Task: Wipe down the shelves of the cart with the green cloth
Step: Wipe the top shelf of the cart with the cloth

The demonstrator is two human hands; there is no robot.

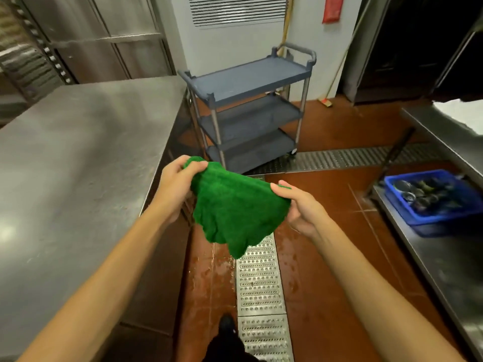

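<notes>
Both hands hold the green cloth (235, 210) up in mid-air: the fingers (194, 167) of the left hand (175, 184) pinch its bunched upper corner, the thumb and fingers of the right hand (300, 207) pinch the opposite edge, and the rest of the cloth hangs below them. The three-shelf grey cart (248, 79) stands on the red floor (339, 283) beyond the fingers, well apart from the cloth. A steel desk (78, 152) lies to the left of the left hand, a blue bin (431, 219) of dark items sits to the right of the right hand, and a metal drain grate (258, 283) runs along the floor beneath the cloth.
</notes>
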